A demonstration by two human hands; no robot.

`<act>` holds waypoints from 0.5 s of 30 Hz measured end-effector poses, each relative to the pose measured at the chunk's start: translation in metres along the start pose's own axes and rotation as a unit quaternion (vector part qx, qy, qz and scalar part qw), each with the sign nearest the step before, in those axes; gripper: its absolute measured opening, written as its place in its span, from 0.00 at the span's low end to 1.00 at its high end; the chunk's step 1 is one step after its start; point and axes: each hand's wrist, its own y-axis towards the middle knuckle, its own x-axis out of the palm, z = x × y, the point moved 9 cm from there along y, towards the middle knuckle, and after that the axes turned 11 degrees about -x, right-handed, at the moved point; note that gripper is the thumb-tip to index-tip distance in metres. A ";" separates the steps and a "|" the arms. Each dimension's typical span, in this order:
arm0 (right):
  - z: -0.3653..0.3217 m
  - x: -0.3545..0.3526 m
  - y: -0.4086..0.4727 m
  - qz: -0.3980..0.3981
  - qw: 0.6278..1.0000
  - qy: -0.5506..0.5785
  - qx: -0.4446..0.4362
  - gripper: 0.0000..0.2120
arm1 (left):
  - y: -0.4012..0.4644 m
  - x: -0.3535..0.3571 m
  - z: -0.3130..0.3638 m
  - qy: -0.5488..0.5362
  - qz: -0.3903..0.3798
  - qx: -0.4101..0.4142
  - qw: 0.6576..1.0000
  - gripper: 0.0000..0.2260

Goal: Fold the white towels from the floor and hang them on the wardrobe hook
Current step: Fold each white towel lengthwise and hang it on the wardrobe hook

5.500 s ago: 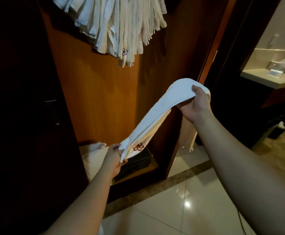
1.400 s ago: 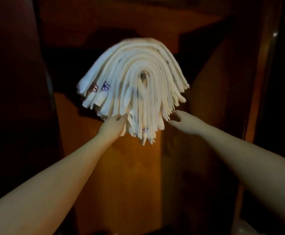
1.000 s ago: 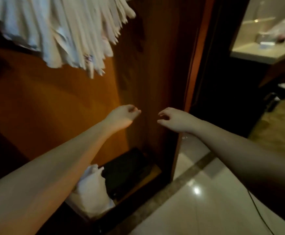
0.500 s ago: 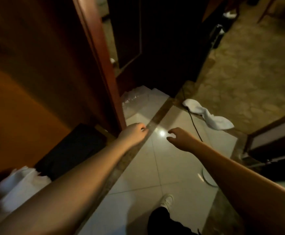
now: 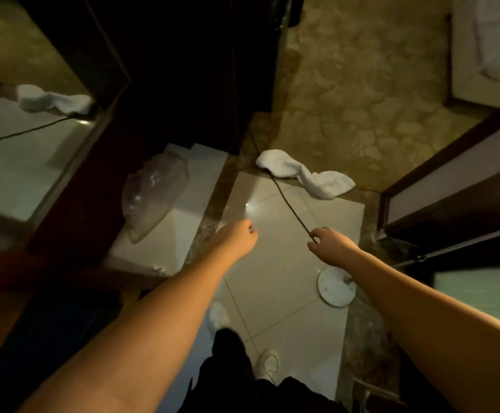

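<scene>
Over the tiled floor (image 5: pixel 275 263), left hand (image 5: pixel 237 236) and right hand (image 5: pixel 330 242) loosely curled, grasping nothing, white towel (image 5: pixel 305 174) crumpled at the far tile edge across a black cable (image 5: pixel 287 201).

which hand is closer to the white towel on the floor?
Right. The right hand hangs below the towel, almost in line with it; the left hand is below it and further off to the left. Neither touches it.
</scene>
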 end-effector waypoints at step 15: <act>0.141 -0.071 0.225 0.007 0.975 0.144 0.170 0.22 | 0.317 -0.011 0.155 0.068 -0.102 0.069 0.990 0.16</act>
